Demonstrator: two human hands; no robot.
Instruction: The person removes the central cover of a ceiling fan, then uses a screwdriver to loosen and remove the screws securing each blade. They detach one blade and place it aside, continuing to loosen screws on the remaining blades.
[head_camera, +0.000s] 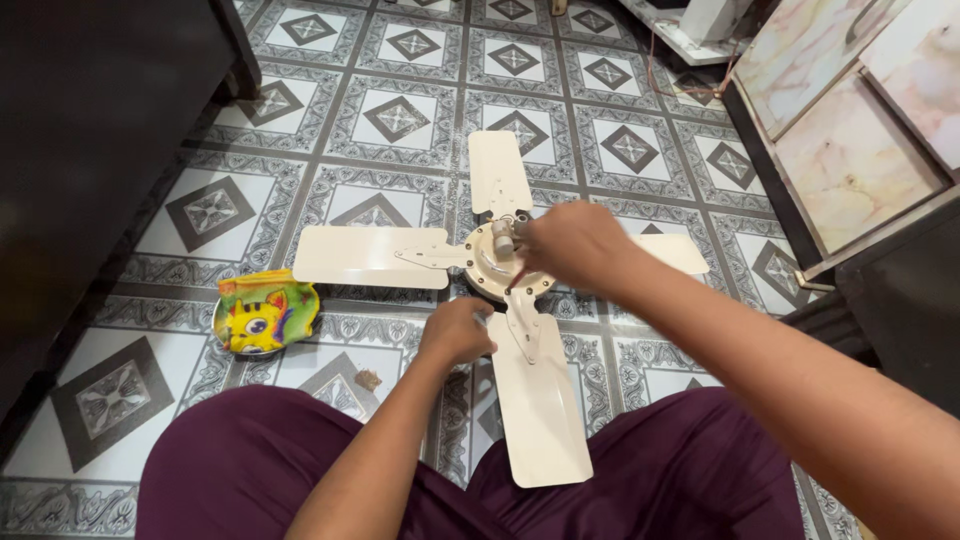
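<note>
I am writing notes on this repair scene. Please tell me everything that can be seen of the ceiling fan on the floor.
The ceiling fan lies flat on the patterned tile floor in front of the seated person. It has four cream blades, metal by their look, joined by brackets to a round hub with a grey stub at its centre. The right hand rests on the hub; the left hand touches the near blade's root.

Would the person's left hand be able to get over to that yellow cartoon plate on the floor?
Probably yes. The left hand rests by the fan blade nearest the person, and only bare tiled floor lies between it and the yellow plate. Nothing stands in the way.
</note>
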